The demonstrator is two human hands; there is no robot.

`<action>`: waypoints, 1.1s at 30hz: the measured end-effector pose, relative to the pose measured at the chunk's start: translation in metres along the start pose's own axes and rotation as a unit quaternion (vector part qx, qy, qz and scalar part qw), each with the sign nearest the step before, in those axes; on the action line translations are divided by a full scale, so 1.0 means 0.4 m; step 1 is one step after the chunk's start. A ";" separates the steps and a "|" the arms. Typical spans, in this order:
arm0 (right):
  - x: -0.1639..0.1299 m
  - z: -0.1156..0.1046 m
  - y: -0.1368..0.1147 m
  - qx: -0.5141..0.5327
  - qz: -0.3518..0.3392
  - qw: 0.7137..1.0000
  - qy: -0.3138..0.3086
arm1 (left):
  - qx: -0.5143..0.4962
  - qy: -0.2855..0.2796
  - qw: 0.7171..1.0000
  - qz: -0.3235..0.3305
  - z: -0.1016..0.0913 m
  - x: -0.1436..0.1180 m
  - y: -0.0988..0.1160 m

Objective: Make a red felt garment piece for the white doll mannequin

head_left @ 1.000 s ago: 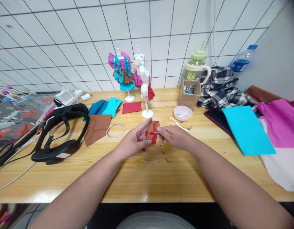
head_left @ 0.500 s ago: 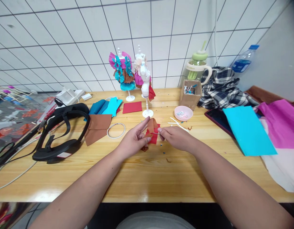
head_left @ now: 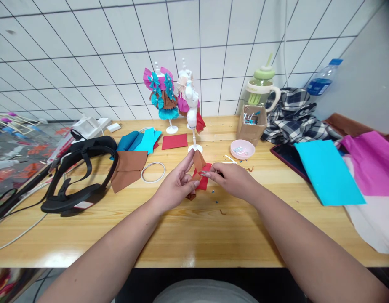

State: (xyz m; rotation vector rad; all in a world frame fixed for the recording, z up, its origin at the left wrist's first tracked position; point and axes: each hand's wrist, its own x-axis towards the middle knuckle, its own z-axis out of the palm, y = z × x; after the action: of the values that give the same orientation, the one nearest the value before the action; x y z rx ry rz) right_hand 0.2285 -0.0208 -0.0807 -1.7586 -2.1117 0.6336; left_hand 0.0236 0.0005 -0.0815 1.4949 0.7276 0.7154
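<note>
My left hand (head_left: 178, 181) is closed on a brown strip of crepe paper (head_left: 199, 160), pinched between thumb and fingers, with part of it sticking up past the fingertips. A thin silvery tool (head_left: 203, 173) pokes out of the closed fingers of my right hand (head_left: 230, 179). Its tip meets the brown paper; the rest of it is hidden in the hand, so its exact kind is unclear. Beneath both hands a red piece of crepe paper (head_left: 208, 179) shows on the table. Just beyond stands a bare white mini mannequin (head_left: 192, 105).
Behind are two dressed mini mannequins (head_left: 164, 94). To the right sit a pink dish (head_left: 243, 150) of small beads, a cardboard box (head_left: 251, 126) and cyan paper (head_left: 330, 172). On the left lie a white ring (head_left: 153, 172), brown sheets (head_left: 129, 164) and a black headset (head_left: 81, 176).
My right hand has shifted slightly left, bringing the tool's tip further over the brown paper. The left hand keeps its pinch, and the paper stands slightly higher.
</note>
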 end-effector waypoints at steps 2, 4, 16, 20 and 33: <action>0.000 0.001 -0.001 -0.006 -0.004 1.000 0.001 | -0.004 0.002 1.000 0.008 -0.001 0.000 0.001; 0.001 0.002 0.000 -0.006 -0.006 1.000 0.004 | -0.005 0.005 1.000 0.011 -0.002 0.000 0.002; 0.003 0.009 0.009 0.110 -0.033 0.993 -0.016 | 0.040 -0.012 0.999 -0.016 -0.002 0.003 -0.019; 0.003 0.011 0.002 0.111 -0.020 0.993 -0.021 | 0.060 -0.023 0.998 -0.009 0.000 0.001 -0.025; 0.007 0.012 -0.002 0.065 -0.011 0.997 -0.043 | 0.050 -0.037 0.998 -0.012 0.002 0.000 -0.027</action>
State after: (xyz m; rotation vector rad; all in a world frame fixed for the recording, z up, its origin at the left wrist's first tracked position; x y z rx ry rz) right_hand 0.2249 -0.0189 -0.0845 -1.6634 -2.0905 0.8347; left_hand 0.0241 0.0003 -0.0925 1.5928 0.7325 0.6093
